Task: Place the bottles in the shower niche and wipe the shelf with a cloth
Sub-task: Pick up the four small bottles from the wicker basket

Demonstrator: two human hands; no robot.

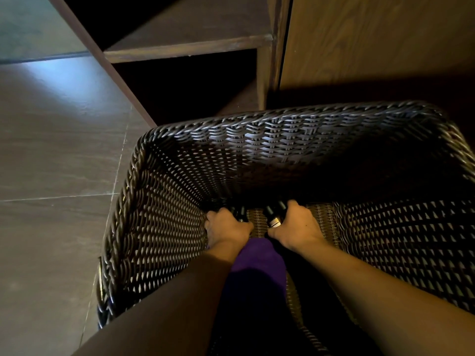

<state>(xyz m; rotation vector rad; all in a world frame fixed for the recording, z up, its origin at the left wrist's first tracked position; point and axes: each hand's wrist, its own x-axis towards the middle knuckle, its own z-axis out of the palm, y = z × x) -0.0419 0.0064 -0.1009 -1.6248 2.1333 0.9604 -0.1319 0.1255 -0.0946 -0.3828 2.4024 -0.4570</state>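
Both hands reach deep into a tall dark woven wicker basket [159,227]. The left hand [227,227] closes its fingers around one small dark bottle [240,213]; the right hand [295,226] grips another dark bottle [273,213], its pale label unreadable. One purple cloth [258,263] lies between the forearms.

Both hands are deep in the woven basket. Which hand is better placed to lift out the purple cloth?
Probably the left hand. The purple cloth lies between the forearms, closer under the left wrist. Still, both hands already grip dark bottles, and the right hand is also near, so the advantage is small.
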